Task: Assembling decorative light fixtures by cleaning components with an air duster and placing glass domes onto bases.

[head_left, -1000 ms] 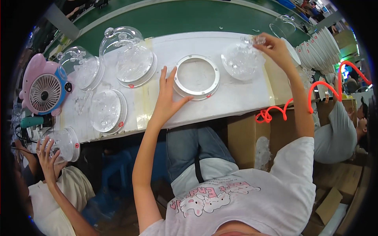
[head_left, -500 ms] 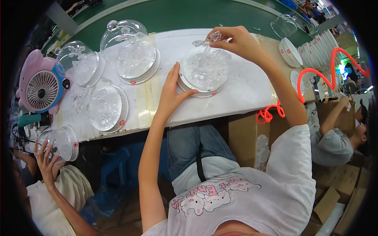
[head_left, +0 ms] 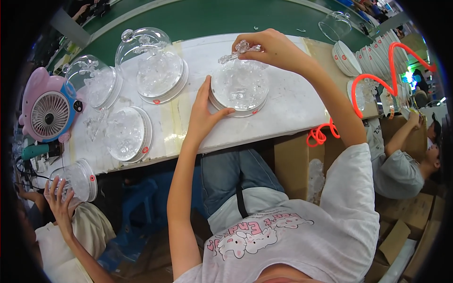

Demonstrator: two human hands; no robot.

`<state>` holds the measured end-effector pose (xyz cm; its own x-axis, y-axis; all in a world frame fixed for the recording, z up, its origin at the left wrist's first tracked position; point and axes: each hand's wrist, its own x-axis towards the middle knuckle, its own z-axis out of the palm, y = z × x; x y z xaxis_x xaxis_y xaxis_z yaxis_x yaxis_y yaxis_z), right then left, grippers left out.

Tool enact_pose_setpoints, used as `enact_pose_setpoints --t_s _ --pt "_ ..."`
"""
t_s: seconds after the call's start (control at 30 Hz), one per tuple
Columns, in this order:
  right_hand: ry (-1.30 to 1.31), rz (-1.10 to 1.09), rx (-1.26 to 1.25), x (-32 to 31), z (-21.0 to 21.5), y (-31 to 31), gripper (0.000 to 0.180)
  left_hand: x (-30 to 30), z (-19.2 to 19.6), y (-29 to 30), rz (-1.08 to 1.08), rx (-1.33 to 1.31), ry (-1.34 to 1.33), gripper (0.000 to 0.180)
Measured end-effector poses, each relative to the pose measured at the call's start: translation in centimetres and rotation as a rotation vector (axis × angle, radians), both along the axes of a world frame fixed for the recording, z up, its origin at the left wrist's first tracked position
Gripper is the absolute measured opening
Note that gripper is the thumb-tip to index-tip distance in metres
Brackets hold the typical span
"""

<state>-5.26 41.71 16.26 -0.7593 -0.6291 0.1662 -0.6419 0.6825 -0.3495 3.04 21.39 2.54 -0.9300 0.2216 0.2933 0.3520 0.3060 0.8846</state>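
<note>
A white round base [head_left: 239,113] lies on the worktable before me, topped with a clear, bumpy, ice-like plastic piece [head_left: 240,89]. My left hand [head_left: 205,115] holds the base by its left rim, the thumb along the near edge and the fingers up the far side. Over the base's far edge, my right hand [head_left: 271,47] pinches a clear crystal-like ornament [head_left: 242,46] between thumb and fingers. Part of the ornament is covered by those fingers. From this angle I cannot tell whether the ornament touches the clear piece.
Clear domes [head_left: 144,47] and similar round bases [head_left: 150,129] stand to the left, near a pink-and-blue fan [head_left: 48,113]. A co-worker's hand [head_left: 59,198] holds a domed piece. To the right are stacked white discs [head_left: 347,59] and a coiled red hose [head_left: 373,77].
My right hand has moved a little left with the ornament, whose angle has shifted slightly. My left hand stays on the base. The whole view has shifted slightly.
</note>
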Motion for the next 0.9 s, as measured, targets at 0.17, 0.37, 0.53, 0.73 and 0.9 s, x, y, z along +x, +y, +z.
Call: enact_pose_setpoints --t_s 0.17,0.37,0.53,0.73,0.9 --pt "0.008 0.059 -0.004 -0.2 -0.1 -0.3 0.024 0.0 -0.1 0.1 0.005 -0.040 0.032 0.095" --pt "0.093 0.003 0.002 0.3 -2.1 -0.5 0.023 0.0 -0.1 -0.2 -0.003 -0.047 0.037 0.093" --pt "0.168 -0.066 -0.065 0.9 -3.8 0.1 0.024 0.0 0.5 -0.1 -0.010 -0.078 0.031 0.086" --pt "0.114 -0.095 -0.081 1.3 -3.6 0.4 0.031 -0.3 0.2 0.4 -0.016 -0.078 0.063 0.083" --pt "0.019 -0.005 -0.472 2.0 -4.2 1.2 0.043 0.2 -0.4 -0.4 -0.002 -0.018 0.035 0.087"
